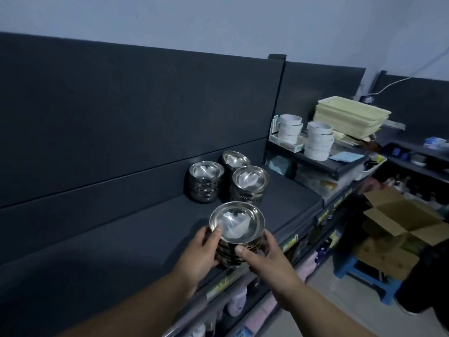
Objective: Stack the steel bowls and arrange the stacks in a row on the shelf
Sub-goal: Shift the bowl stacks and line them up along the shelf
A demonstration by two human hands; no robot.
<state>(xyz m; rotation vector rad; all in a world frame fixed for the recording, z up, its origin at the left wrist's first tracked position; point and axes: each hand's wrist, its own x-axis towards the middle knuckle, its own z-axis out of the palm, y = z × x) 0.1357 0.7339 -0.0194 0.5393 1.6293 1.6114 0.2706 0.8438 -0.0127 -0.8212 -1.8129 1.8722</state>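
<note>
Head view, held stack: a stack of steel bowls stands upright at the front edge of the dark shelf, low in the middle of the frame. Whether its base rests on the shelf cannot be told.
Left hand: the left hand grips this stack from its 9 o'clock side, with the thumb up by the top bowl's rim and the fingers curled round the wall.
Right hand: the right hand grips the same stack from its 4 o'clock side, with the thumb laid across the front wall and the fingers wrapped behind.
Other stacks: three more stand on the shelf at 12 o'clock from the held one, close together. The left stack and the right stack are side by side. The rear stack is behind and between them, against the back panel.
Cups: two piles of white cups stand at 2 o'clock on a higher ledge.
Trays: pale yellow trays are stacked just beyond the cups.
Floor side: an open cardboard box is at 3 o'clock, with a blue stool below it.
</note>
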